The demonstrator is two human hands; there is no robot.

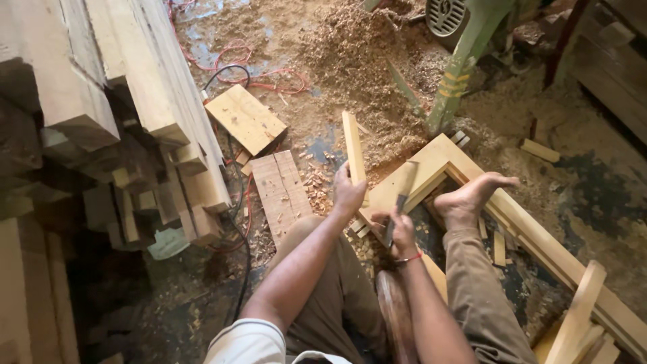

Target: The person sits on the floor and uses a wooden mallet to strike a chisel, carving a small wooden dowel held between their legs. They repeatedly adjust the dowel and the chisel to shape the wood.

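Chisel (400,202) is gripped by the right hand (403,232) on the wooden frame (431,168) on the floor; a wood strip (352,145) is gripped by the left hand (348,192). A bare foot (475,195) is pressed on the frame. Sawdust (357,47) is spread behind. The chisel tip is hard to see

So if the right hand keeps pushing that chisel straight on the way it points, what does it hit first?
Most likely the wooden frame: the right hand holds the chisel angled up and away, its blade over the frame's corner joint. Whether the tip already touches the wood is unclear. The bare foot sits to the side, out of that line.
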